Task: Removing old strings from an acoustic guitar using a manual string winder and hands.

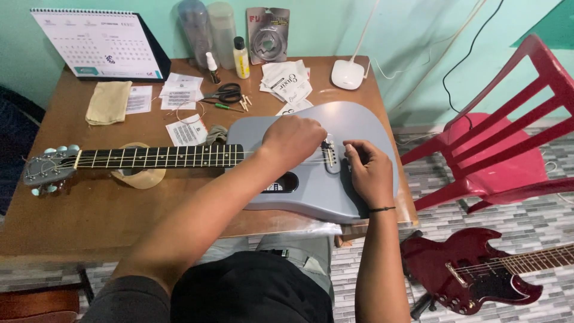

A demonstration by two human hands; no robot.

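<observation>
On the wooden table (78, 203), a grey guitar (335, 179) lies flat; left hand (293, 139) and right hand (368, 170) pinch strings at its bridge (330, 157), fingers closed.

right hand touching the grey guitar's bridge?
Touching. Head view: the right hand rests on the grey guitar, its fingertips at the bridge.

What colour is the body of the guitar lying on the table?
Pale grey-blue, matte; the guitar body shows in the head view, with both hands at its bridge.
</observation>
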